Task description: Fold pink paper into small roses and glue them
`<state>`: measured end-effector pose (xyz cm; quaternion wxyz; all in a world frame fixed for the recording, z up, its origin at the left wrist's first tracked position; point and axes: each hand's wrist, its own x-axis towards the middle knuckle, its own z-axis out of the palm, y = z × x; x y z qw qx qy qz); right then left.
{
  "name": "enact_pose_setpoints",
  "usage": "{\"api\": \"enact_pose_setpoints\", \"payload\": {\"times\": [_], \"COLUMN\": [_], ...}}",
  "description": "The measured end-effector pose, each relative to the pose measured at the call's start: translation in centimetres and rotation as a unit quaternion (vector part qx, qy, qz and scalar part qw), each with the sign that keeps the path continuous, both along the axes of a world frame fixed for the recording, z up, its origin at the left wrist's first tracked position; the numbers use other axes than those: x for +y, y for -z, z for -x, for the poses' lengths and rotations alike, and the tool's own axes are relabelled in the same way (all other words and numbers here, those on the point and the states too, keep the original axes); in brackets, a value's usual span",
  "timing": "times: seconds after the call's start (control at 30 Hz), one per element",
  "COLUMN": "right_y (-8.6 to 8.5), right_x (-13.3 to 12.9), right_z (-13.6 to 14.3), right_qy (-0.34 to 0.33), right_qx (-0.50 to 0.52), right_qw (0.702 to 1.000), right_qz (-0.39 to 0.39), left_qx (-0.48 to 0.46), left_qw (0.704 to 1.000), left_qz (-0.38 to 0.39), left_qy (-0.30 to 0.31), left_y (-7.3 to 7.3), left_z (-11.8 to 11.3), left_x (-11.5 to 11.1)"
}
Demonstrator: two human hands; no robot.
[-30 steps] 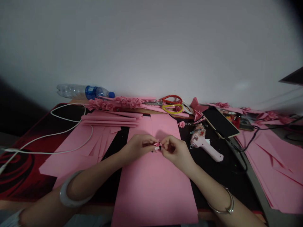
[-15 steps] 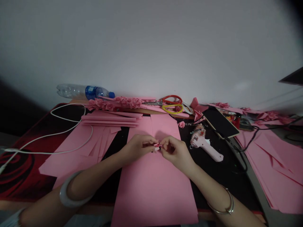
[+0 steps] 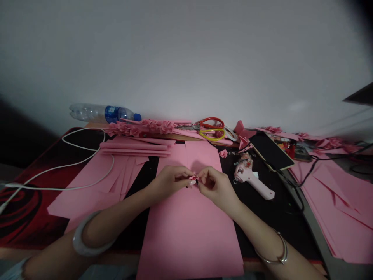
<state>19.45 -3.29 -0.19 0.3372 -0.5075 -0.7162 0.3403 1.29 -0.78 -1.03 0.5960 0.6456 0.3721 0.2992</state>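
Observation:
Between my two hands is a small folded pink paper piece [image 3: 194,177], held over a large pink paper sheet [image 3: 190,229]. My left hand [image 3: 172,181] pinches it from the left with thumb and fingers. From the right, the bent fingertips of my right hand [image 3: 214,186] close on its other side. The fingertips partly cover the piece, so its exact shape is hard to make out. A single pink paper rose [image 3: 223,153] lies on the black mat just beyond my right hand.
A pale pink glue gun [image 3: 255,179] and a phone [image 3: 271,151] lie on the right. Scissors [image 3: 212,123], rolled paper [image 3: 135,147] and a bottle [image 3: 99,113] line the back. A white cable [image 3: 65,188] crosses the left; more pink sheets [image 3: 346,217] are far right.
The small pink piece has turned slightly between my fingertips. Both hands stay in nearly the same place.

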Motion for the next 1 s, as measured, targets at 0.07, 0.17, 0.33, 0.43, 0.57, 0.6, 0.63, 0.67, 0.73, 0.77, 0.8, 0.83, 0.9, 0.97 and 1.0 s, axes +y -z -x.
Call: {"api": "enact_pose_setpoints", "payload": {"times": [0.07, 0.17, 0.33, 0.43, 0.57, 0.6, 0.63, 0.67, 0.73, 0.77, 0.8, 0.83, 0.9, 0.97, 1.0], "right_y": [0.03, 0.03, -0.01, -0.03, -0.07, -0.08, -0.08, -0.07, -0.05, -0.04, -0.03, -0.01, 0.01, 0.01, 0.01], "right_x": [0.04, 0.04, -0.04, -0.08, -0.04, -0.01, 0.01, 0.04, 0.07, 0.07, 0.07, 0.07, 0.05, 0.02, 0.01], "right_z": [-0.01, -0.04, -0.08, -0.08, -0.06, -0.06, -0.07, -0.07, -0.07, -0.08, -0.08, -0.08, -0.08, -0.1, -0.1], "right_qy": [0.001, -0.001, -0.002, -0.001, -0.001, 0.0, -0.001, 0.0, 0.0, 0.001, 0.002, 0.003, 0.004, 0.002, 0.002], "right_qx": [-0.002, -0.003, 0.002, 0.002, 0.001, 0.001, 0.002, 0.003, 0.004, 0.004, 0.004, 0.004, 0.002, 0.002, 0.003], "right_qw": [1.0, 1.0, 1.0, 1.0, 1.0, 1.0, 1.0, 1.0, 1.0, 1.0, 1.0, 1.0, 1.0, 1.0, 1.0], "right_qz": [0.005, 0.007, 0.011, 0.009, 0.009, 0.009, 0.01, 0.012, 0.013, 0.012, 0.012, 0.012, 0.01, 0.008, 0.006], "left_qx": [0.001, 0.003, -0.005, -0.009, -0.018, -0.018, -0.015, -0.012, -0.007, -0.007, -0.008, -0.011, -0.014, -0.011, -0.01], "left_qw": [1.0, 1.0, 1.0, 1.0, 1.0, 1.0, 1.0, 1.0, 1.0, 1.0, 1.0, 1.0, 1.0, 1.0, 1.0], "left_qz": [0.001, 0.0, -0.002, 0.003, 0.011, 0.011, 0.009, 0.007, 0.007, 0.009, 0.012, 0.015, 0.015, 0.012, 0.01], "left_qy": [-0.003, -0.005, -0.006, -0.005, -0.008, -0.008, -0.009, -0.01, -0.01, -0.011, -0.011, -0.01, -0.009, -0.006, -0.005], "left_y": [-0.02, 0.0, 0.08, 0.06, -0.08, -0.13, -0.19, -0.24, -0.34, -0.37, -0.38, -0.37, -0.31, -0.23, -0.19], "left_z": [-0.04, -0.02, 0.08, 0.05, -0.05, -0.06, -0.06, -0.05, -0.03, -0.02, -0.01, 0.0, 0.02, 0.04, 0.06], "left_x": [0.04, 0.08, 0.03, 0.03, 0.03, 0.02, 0.01, 0.01, 0.03, 0.05, 0.07, 0.1, 0.14, 0.15, 0.14]}}
